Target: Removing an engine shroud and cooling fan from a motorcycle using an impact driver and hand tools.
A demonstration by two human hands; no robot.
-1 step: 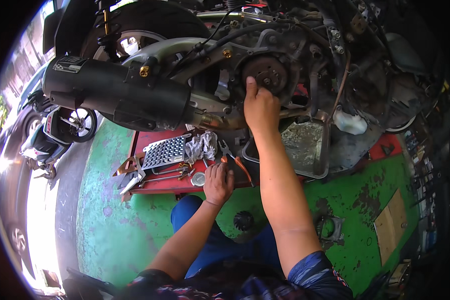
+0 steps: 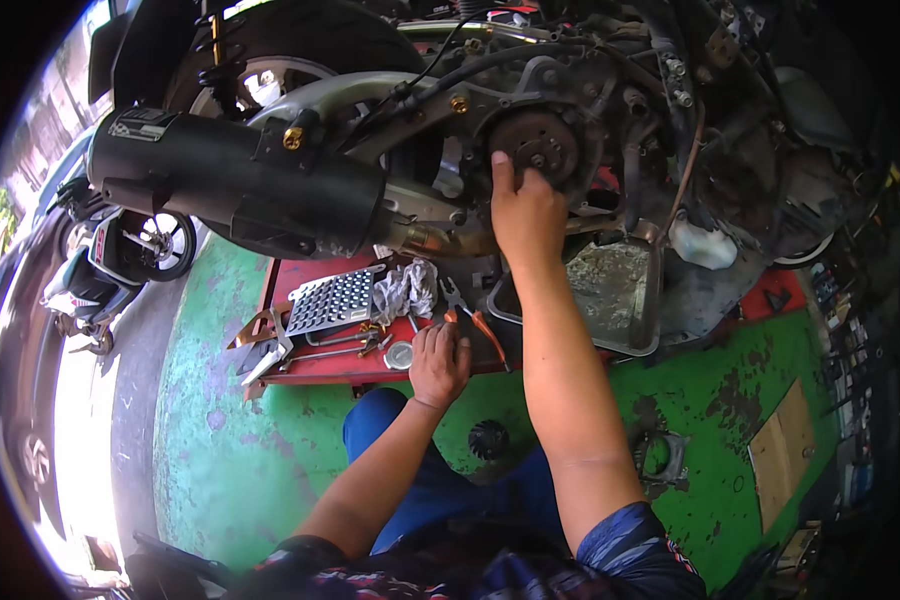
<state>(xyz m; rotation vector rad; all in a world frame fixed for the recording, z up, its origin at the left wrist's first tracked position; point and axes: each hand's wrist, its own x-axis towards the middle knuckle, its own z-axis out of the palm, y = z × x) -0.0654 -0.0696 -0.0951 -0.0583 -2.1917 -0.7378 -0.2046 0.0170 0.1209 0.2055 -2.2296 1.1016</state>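
My right hand (image 2: 528, 222) reaches up to a round, rust-brown metal disc (image 2: 555, 135) with holes in its face, set in the motorcycle's engine (image 2: 610, 110). The thumb lies over the disc's lower left part; the other fingers curl at its lower rim, their tips hidden. Lower down, my left hand (image 2: 439, 366) rests on the front edge of the red stand (image 2: 320, 374), fingers loosely stretched and holding nothing. Close beside it are orange-handled pliers (image 2: 483, 325) and a small round tin (image 2: 398, 355).
A black exhaust muffler (image 2: 240, 185) juts out at left above the stand. Beneath it lie a perforated metal plate (image 2: 332, 298), a crumpled rag (image 2: 407, 288) and several tools. A dirty metal tray (image 2: 615, 300) sits right of my forearm. Parts (image 2: 488, 439) and cardboard (image 2: 780, 450) lie on the green floor.
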